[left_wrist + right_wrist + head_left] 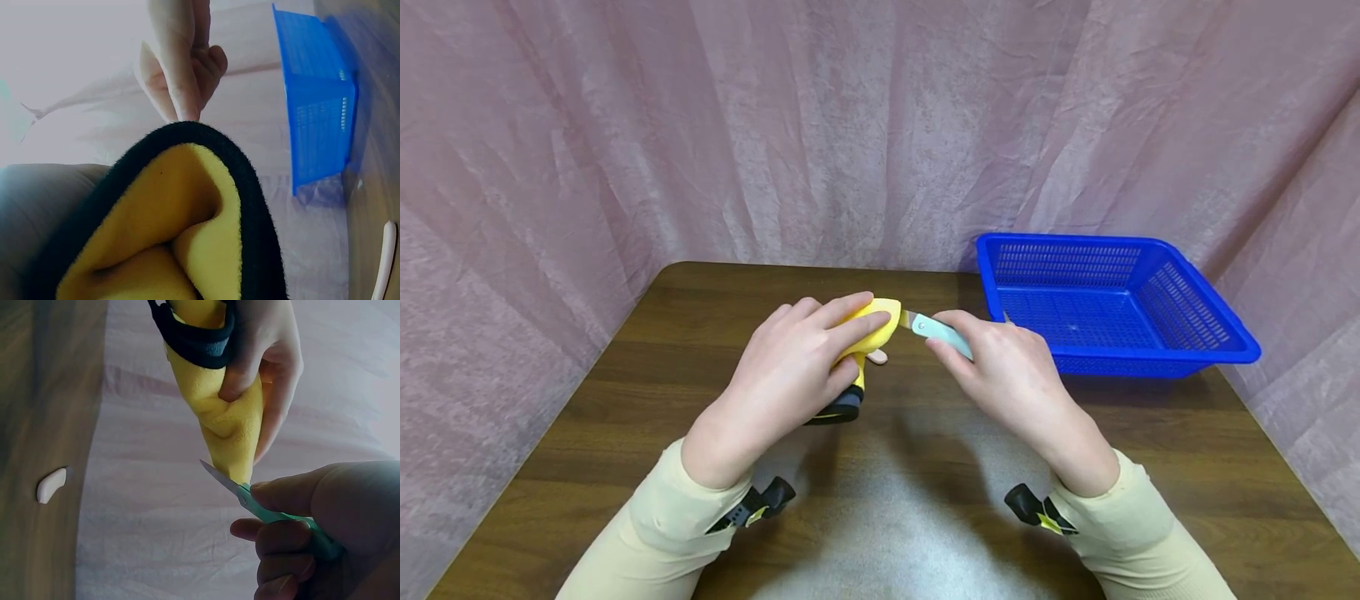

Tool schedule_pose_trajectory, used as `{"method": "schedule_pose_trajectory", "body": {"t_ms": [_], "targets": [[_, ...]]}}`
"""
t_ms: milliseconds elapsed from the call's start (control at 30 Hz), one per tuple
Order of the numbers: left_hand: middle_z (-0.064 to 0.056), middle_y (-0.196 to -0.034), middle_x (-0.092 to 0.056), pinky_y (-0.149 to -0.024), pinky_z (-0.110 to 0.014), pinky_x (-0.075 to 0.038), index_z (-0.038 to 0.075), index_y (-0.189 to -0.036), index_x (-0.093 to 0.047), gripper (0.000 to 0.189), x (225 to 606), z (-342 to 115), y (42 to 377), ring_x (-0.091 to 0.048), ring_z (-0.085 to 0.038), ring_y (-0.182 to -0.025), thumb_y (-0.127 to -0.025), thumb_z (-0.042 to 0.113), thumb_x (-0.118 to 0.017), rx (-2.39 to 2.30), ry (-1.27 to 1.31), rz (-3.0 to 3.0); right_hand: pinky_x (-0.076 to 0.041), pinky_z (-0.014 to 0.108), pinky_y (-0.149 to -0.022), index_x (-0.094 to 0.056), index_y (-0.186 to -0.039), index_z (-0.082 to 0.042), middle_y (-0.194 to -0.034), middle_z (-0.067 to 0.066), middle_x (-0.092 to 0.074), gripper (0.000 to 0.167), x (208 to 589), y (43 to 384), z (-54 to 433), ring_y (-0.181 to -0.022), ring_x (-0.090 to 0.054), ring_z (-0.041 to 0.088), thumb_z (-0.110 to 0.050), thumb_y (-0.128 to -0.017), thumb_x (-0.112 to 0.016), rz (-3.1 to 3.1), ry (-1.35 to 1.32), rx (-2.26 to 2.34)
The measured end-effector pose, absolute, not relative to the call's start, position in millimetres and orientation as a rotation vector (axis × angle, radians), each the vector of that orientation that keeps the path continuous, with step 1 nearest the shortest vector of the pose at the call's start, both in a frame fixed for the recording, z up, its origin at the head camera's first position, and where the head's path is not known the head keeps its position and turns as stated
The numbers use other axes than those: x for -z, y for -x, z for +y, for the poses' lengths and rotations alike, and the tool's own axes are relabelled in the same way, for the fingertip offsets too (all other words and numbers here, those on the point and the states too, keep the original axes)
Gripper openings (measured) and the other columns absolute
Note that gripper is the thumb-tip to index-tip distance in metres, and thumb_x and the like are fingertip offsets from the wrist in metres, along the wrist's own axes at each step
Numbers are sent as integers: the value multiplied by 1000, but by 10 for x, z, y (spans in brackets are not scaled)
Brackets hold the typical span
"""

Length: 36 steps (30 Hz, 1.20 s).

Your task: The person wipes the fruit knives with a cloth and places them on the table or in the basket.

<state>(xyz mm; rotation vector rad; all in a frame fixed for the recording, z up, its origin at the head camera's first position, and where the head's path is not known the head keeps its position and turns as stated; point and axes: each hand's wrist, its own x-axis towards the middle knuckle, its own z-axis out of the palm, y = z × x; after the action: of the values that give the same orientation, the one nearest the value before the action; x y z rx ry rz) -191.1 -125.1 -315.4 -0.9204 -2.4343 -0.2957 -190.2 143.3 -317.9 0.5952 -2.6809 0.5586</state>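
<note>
My left hand [797, 358] grips a soft yellow cloth [877, 329] with a dark edge. Its fingers lie over the top, with the thumb underneath. The left wrist view looks into the folds of the cloth [156, 194], ringed by a black fuzzy border. My right hand [1011, 367] holds a small knife by its mint-green handle [942, 335]. Seen from the right wrist, the short metal blade [219, 475] lies against the lower end of the cloth [234, 425]; whether it presses in, I cannot tell.
A blue plastic basket [1120, 357] with slotted walls stands at the back right of the wooden table [647, 367]. On the tabletop lies a small pale pink curved piece [51, 485], partly behind the cloth in the head view. Pink curtains [850, 125] hang behind the table.
</note>
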Motion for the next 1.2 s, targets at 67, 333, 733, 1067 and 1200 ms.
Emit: {"method": "schedule_pose_trajectory", "body": {"t_ms": [67,333,733,1067,1200], "targets": [[-7,-151,-69,-82,-40,-52,23,-144,-75,59,3158,-1226,1896,-68,-32,-94,-88,6,-75,291,934,-2430,-50,48,-60,-80,-123,-19,-70,-7,-61,23,3187,1906,1429,-61,-56,19,-34,-109,-70,-2680,-602,-554],[-7,-149,-69,-82,-40,-53,24,-144,-75,59,3174,-1170,1872,-69,-30,-96,-88,5,-73,269,964,-2418,-48,45,-59,-80,-118,-19,-68,-9,-56,20,3199,1899,1420,-59,-52,15,-33,-109,-71,-2685,-618,-569],[-7,-149,-69,-82,-40,-53,24,-143,-75,59,3182,-1171,1864,-67,-30,-91,-88,5,-73,261,973,-2418,-47,44,-58,-80,-118,-18,-69,-9,-57,20,3196,1892,1403,-60,-52,15,-33,-109,-71,-2698,-629,-574],[-7,-149,-69,-82,-40,-54,24,-144,-75,60,3187,-1182,1870,-69,-30,-94,-87,5,-73,254,970,-2424,-48,44,-59,-79,-119,-16,-70,-7,-59,21,3198,1899,1404,-59,-52,15,-32,-109,-71,-2690,-648,-566],[-8,-149,-69,-82,-40,-54,24,-144,-75,59,3172,-1188,1868,-69,-31,-94,-88,6,-74,252,964,-2431,-48,44,-59,-79,-119,-16,-71,-7,-61,21,3197,1896,1402,-59,-53,15,-32,-109,-71,-2689,-647,-563]]}}
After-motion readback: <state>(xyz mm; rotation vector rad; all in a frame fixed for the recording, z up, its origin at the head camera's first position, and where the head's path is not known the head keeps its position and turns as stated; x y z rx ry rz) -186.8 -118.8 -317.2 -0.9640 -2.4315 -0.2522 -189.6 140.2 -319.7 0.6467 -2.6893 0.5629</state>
